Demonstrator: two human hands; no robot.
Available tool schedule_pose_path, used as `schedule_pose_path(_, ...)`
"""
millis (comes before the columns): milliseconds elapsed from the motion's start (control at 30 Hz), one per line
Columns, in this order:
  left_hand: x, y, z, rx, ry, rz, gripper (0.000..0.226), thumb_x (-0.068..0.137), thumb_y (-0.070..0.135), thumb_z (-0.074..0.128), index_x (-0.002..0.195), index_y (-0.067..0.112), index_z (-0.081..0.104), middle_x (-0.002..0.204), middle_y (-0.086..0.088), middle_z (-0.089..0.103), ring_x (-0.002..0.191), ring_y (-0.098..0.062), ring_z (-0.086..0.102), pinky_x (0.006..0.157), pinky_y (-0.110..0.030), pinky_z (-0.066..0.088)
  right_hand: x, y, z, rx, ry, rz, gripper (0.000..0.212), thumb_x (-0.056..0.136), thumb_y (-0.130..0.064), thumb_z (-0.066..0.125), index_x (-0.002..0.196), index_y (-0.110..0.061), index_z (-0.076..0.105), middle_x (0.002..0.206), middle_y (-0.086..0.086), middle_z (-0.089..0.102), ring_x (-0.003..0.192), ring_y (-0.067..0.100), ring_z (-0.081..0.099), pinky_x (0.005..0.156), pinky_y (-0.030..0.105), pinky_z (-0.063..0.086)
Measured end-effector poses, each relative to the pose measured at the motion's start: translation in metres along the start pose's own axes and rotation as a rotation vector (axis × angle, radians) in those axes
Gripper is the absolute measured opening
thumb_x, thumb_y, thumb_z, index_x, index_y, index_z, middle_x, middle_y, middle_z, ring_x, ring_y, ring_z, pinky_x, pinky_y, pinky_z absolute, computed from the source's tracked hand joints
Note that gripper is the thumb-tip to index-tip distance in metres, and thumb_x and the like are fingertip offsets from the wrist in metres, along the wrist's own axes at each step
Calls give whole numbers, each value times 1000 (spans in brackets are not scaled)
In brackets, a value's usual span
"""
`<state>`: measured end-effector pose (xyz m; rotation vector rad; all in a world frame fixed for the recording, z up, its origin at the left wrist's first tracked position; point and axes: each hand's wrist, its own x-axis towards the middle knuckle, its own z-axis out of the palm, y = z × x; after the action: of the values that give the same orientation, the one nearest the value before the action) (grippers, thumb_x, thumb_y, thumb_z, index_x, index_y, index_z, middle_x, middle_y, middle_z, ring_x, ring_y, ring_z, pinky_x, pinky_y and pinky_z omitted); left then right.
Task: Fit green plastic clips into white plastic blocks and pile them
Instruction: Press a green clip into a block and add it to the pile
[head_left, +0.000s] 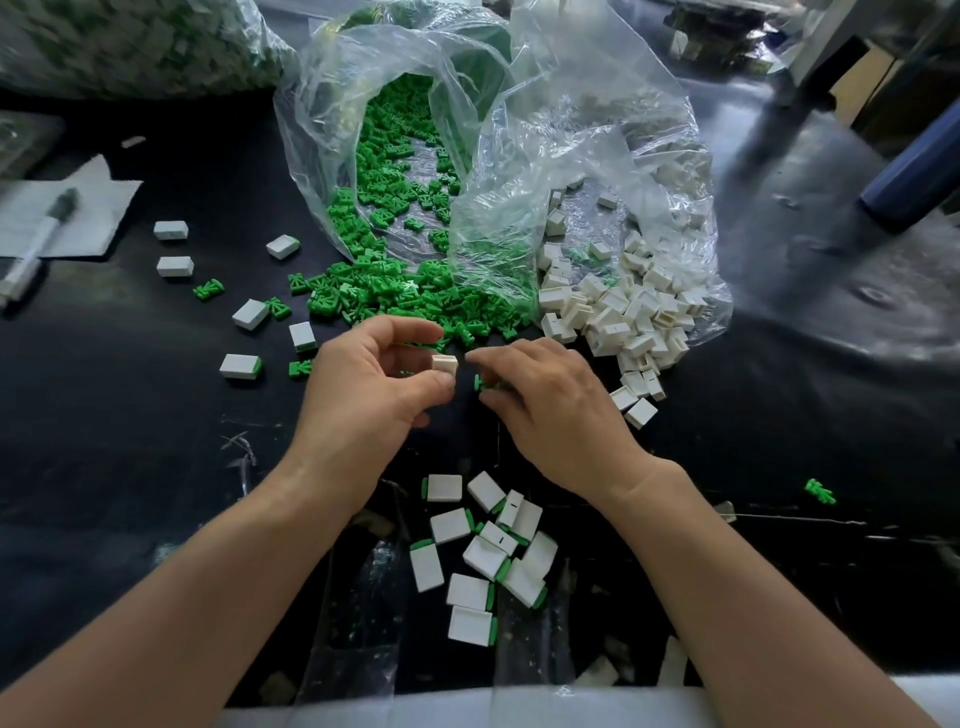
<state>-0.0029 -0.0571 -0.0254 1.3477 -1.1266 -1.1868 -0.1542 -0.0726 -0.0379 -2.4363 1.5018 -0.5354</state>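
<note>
My left hand pinches a small white block between thumb and fingers above the black table. Just to its right, my right hand pinches a green clip, a short gap from the block. Behind the hands lies a heap of loose green clips spilling from a clear bag, with a heap of white blocks to its right. Near the table's front edge sits a pile of fitted blocks, white with green ends showing.
Clear plastic bags stand open behind the heaps. Several fitted blocks and stray clips lie scattered at the left. A marker pen rests on white paper at far left. One stray green clip lies at the right.
</note>
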Motion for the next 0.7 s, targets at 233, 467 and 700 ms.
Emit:
schedule_pose_path(233,0,-1,1,24,-21,17,32,73,-6,71,81,25,64,86,-12,70,75,-21,65,48,-16,49,-1,0,0,34,10,51,15,88,-12,59,101,-7,65,108,7,53,104,24,48,82,22,30)
schedule_pose_path(467,-1,-2,1,39,-53,5,31,72,-4,73,80,25,66,81,-8,71,68,-10,65,54,-18,53,-3,2,-1,112,7,73,22,88,-11,58,109,-9,63,102,8,55,95,23,53,82,29,38)
schedule_pose_path(700,-3,0,2,38,-98,9,22,74,4,74,81,24,65,67,10,70,62,-3,63,48,-15,48,-7,0,-17,827,177,297,24,85,-2,61,78,-25,62,72,-6,64,62,5,65,61,19,53)
